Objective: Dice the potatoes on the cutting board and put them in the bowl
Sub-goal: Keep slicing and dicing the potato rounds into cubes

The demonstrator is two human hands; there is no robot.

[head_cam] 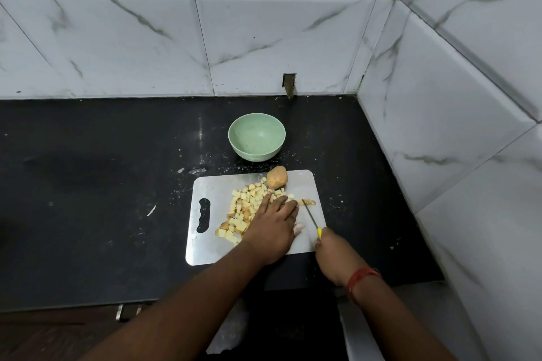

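Observation:
A steel cutting board (302, 183) lies on the black counter. Several diced potato cubes (243, 208) are heaped across its middle, and a whole unpeeled potato (276, 177) sits at its far edge. My left hand (271, 227) rests flat on the board, fingers straight, touching the right side of the heap. My right hand (330, 246) grips a yellow-handled knife (311, 218), blade pointing away over the board toward a few pieces (308, 201) at the right. The pale green bowl (257, 137) stands beyond the board and holds nothing.
White marble-look tiled walls close off the back and the right side, forming a corner. The counter (102, 184) stretches left of the board, with small scraps on it. Its front edge runs just below my forearms.

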